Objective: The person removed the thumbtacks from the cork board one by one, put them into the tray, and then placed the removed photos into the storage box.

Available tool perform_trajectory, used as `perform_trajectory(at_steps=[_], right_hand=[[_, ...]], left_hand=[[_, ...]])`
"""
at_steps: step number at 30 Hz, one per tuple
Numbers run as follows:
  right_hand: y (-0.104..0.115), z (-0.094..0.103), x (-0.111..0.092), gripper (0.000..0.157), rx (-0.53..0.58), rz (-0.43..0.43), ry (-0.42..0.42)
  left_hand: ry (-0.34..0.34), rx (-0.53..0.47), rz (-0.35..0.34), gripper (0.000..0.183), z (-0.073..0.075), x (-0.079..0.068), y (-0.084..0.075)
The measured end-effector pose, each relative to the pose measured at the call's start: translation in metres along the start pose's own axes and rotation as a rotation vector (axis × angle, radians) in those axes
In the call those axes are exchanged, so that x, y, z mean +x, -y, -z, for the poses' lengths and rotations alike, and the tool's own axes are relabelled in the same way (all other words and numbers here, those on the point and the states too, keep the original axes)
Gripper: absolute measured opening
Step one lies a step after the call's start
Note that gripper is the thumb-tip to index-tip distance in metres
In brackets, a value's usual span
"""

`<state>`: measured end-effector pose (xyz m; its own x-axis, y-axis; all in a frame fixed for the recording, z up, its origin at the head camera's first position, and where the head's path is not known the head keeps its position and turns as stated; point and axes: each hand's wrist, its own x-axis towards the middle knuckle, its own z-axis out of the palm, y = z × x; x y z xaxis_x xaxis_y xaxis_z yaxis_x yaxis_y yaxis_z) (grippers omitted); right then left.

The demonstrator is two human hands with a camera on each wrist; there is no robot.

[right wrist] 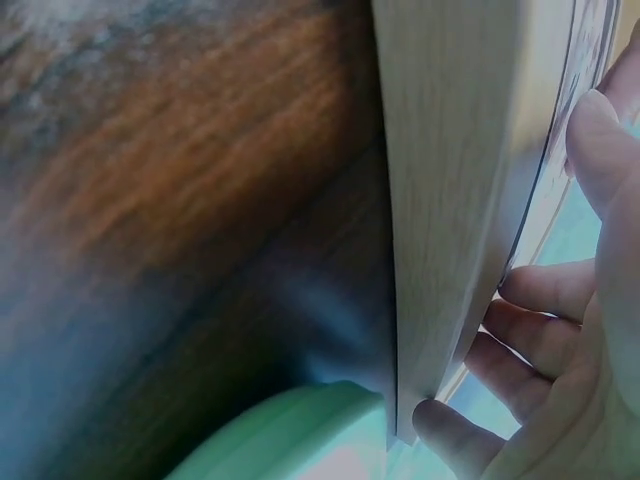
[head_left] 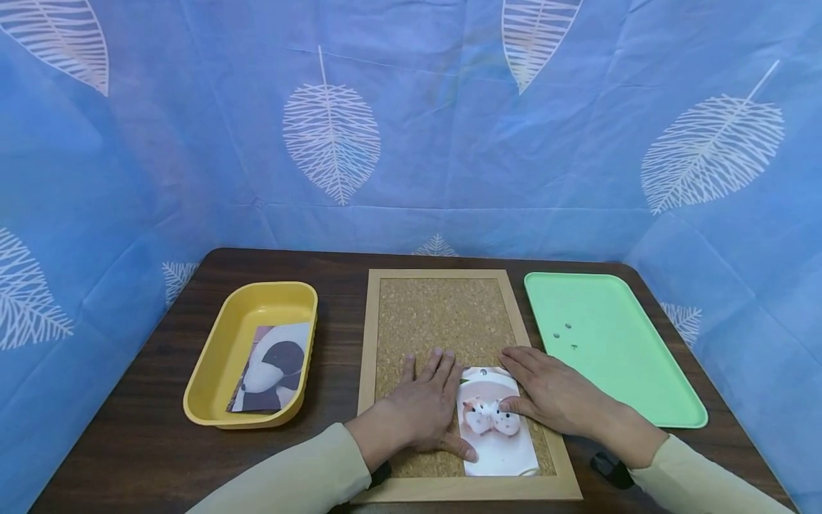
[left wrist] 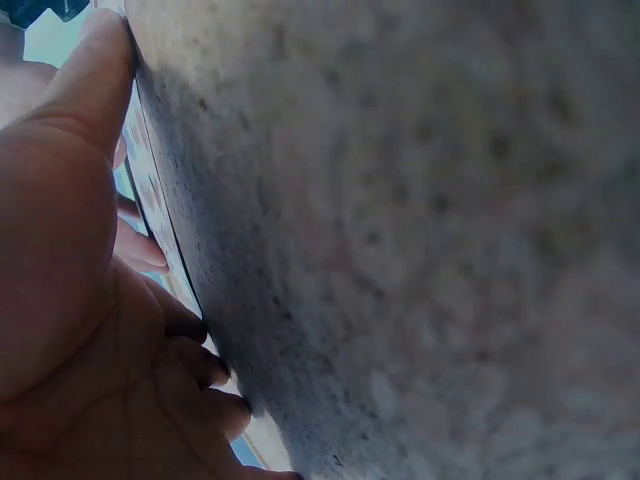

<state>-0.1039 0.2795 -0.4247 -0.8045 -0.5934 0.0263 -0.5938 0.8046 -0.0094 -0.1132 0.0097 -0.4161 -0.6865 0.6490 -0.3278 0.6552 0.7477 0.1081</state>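
A photo of two small white animal figures (head_left: pixel 491 450) lies on the lower right of a wood-framed cork board (head_left: pixel 443 314). Near its top edge sits a small round pin (head_left: pixel 484 373). My left hand (head_left: pixel 427 407) lies spread on the cork, its thumb touching the photo's left side. From the right, my right hand (head_left: pixel 555 392) rests across the board's frame, with the thumb on the photo. In the left wrist view the left hand's fingertips (left wrist: pixel 232 412) touch the cork surface. The right wrist view has the right fingers (right wrist: pixel 540 290) along the frame's edge.
To the left stands a yellow tray (head_left: pixel 212 371) holding another photo (head_left: pixel 272 368) of a grey, white and dark shape. A green tray (head_left: pixel 642 371) on the right bears several small pins (head_left: pixel 568 326). Brown table (head_left: pixel 154 428) lies beneath; a blue leaf-print cloth (head_left: pixel 411 143) hangs behind.
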Motion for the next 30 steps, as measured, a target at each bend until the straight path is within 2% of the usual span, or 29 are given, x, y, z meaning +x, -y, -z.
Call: perform_trajectory(at_steps=[9,14,21,25,30], right_hand=[[-0.004,0.007,0.005,0.067,0.021,-0.031,0.054],[-0.010,0.015,0.013,0.051,0.004,-0.026,0.055],[-0.014,0.023,0.030,0.022,-0.098,0.085,-0.057],[-0.011,0.025,0.040,0.008,-0.110,0.159,-0.088],[-0.008,0.026,0.049,0.006,-0.123,0.226,-0.083]], left_hand=[[0.019,0.013,-0.008,0.140,-0.002,0.001,0.000],[0.028,0.028,-0.001,0.141,-0.001,0.000,0.000],[0.029,0.062,-0.006,0.144,-0.002,0.000,0.001],[0.036,0.059,-0.015,0.142,-0.002,0.001,0.002],[0.044,0.057,-0.014,0.141,-0.003,0.002,0.002]])
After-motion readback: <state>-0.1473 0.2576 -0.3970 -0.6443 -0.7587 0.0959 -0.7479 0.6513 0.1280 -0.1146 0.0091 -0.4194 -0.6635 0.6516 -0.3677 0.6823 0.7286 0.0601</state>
